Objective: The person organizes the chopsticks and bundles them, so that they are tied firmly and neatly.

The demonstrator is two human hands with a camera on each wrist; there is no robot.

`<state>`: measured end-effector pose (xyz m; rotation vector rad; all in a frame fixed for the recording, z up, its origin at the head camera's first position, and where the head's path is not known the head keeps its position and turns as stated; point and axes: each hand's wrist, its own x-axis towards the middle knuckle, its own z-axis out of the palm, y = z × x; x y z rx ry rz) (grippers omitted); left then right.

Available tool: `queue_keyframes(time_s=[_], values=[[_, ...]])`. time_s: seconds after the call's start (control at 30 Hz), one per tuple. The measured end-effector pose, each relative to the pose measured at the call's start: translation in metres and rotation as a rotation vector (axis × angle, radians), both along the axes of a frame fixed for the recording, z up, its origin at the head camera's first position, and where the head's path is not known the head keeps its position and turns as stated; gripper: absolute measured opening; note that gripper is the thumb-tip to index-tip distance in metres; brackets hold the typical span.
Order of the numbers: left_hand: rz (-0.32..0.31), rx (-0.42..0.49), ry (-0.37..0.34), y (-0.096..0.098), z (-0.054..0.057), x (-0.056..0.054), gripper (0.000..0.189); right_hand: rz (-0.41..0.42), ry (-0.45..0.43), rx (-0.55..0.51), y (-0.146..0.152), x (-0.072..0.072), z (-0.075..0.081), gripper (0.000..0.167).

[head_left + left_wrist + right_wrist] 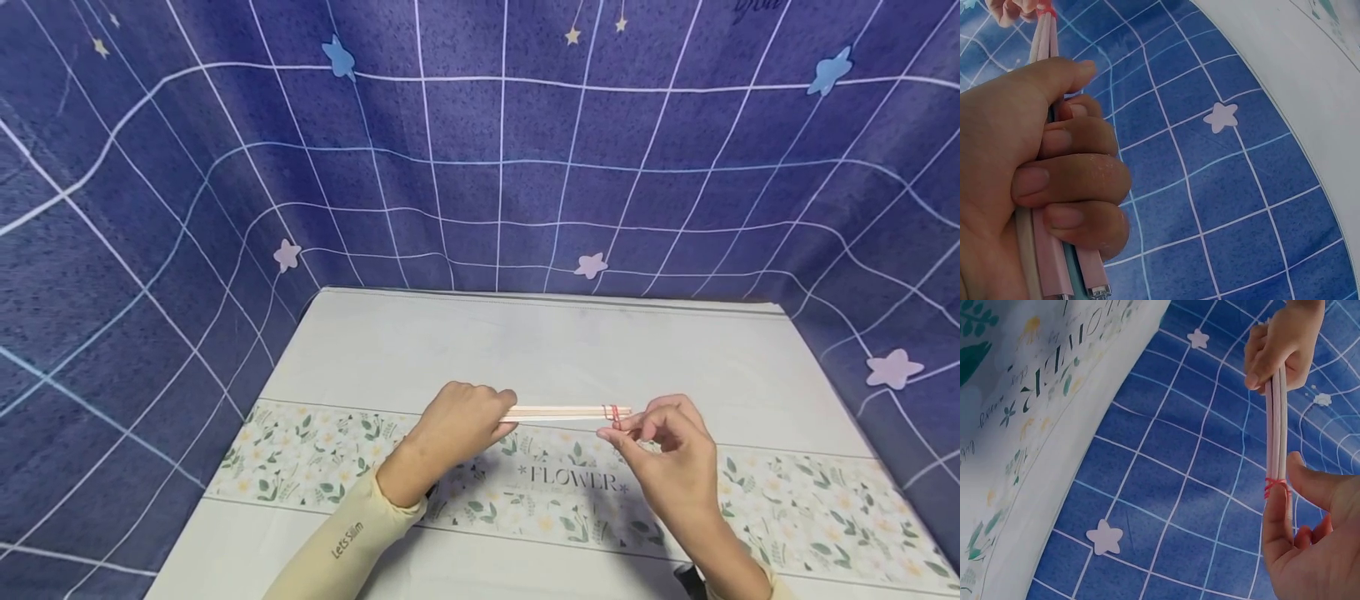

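Note:
My left hand (pixel 468 421) grips a bundle of slim, chopstick-like sticks (pixel 558 412), fingers wrapped round them. In the left wrist view, pale, pink and teal shafts (pixel 1050 256) come out below the fist, some with silvery ends. A thin red band (pixel 615 413), seemingly a rubber band, is wound round the bundle's right end. My right hand (pixel 675 454) is at that end, its curled fingers on the band. In the right wrist view the index fingertip lies against the band (pixel 1275 482), with the thumb raised beside the sticks. Part of the bundle is hidden inside the left fist.
Below the hands lies a white table (pixel 540 350) with a floral strip lettered FLOWER (pixel 573 478). A blue gridded curtain (pixel 465 192) with star shapes stands behind the table and along both sides.

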<state>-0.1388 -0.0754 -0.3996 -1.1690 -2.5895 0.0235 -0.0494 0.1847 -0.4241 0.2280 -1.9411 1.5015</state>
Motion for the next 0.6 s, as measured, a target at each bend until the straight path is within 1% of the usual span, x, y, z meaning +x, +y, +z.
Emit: queue_keyframes(time_s=[0.1,0.17,0.23,0.33,0.4,0.47,0.5,0.53,0.6], values=[[0.018,0.001,-0.006,-0.002,0.001,0.000,0.028,0.010,-0.037,-0.005,0.000,0.004,0.000,0.043],[0.026,0.002,-0.003,-0.002,0.002,0.000,0.028,0.007,-0.037,-0.001,0.001,0.006,0.000,0.041],[0.023,0.007,-0.006,-0.003,0.003,-0.001,0.028,-0.034,-0.024,0.033,0.002,0.006,0.000,0.042],[0.011,0.021,-0.023,-0.003,0.005,-0.001,0.029,-0.090,0.031,0.088,0.004,0.004,-0.002,0.041],[0.010,0.030,-0.038,-0.003,0.007,-0.001,0.029,-0.089,0.088,0.123,0.007,0.000,-0.004,0.037],[0.011,0.033,-0.043,-0.004,0.008,-0.002,0.029,-0.043,0.118,0.143,0.011,-0.003,-0.005,0.038],[0.009,0.031,-0.043,-0.004,0.009,-0.002,0.030,-0.010,0.123,0.154,0.013,-0.004,-0.005,0.041],[0.004,0.029,-0.043,-0.004,0.010,-0.002,0.030,0.025,0.114,0.163,0.016,-0.005,-0.005,0.046],[-0.010,0.021,-0.047,-0.005,0.011,-0.002,0.031,0.078,0.052,0.197,0.021,-0.007,-0.004,0.044]])
